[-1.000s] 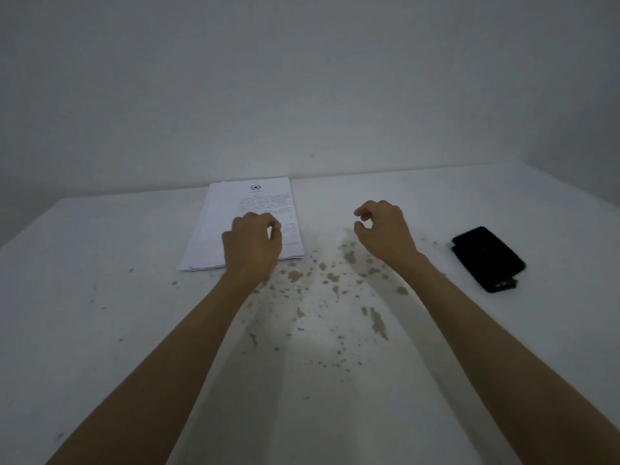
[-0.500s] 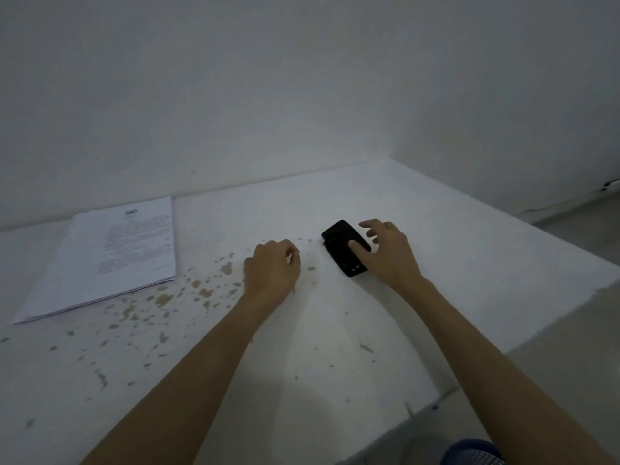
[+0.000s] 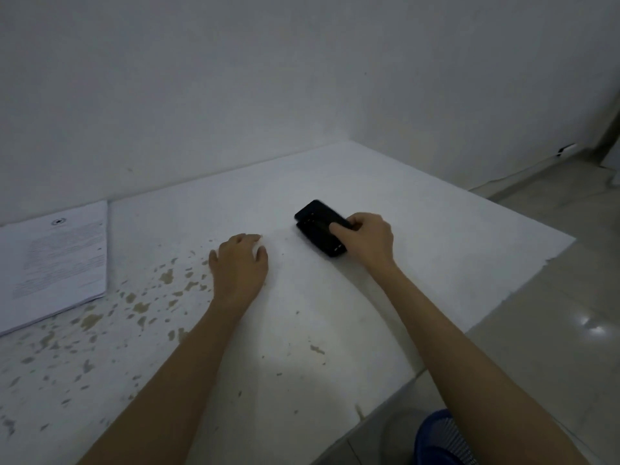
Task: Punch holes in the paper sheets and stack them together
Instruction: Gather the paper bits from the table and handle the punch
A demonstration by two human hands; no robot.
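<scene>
A black hole punch (image 3: 315, 226) lies on the white table (image 3: 419, 236), right of centre. My right hand (image 3: 364, 239) is closed around its near right end, fingers over the top and thumb on its side. A stack of printed paper sheets (image 3: 53, 260) lies flat at the far left edge of the view, against the wall. My left hand (image 3: 240, 266) rests palm down on the table between the sheets and the punch, fingers loosely spread, holding nothing.
Brown stains (image 3: 141, 307) speckle the table's left and middle. The table's right edge (image 3: 503, 297) drops to a tiled floor (image 3: 553, 347). A blue object (image 3: 443, 437) sits low at the bottom right, beside my right forearm. A white wall stands behind the table.
The view has swung right, sending the sheets to the left edge. My right hand reached the hole punch and closed on it. My left hand left the sheets and settled flat on the table.
</scene>
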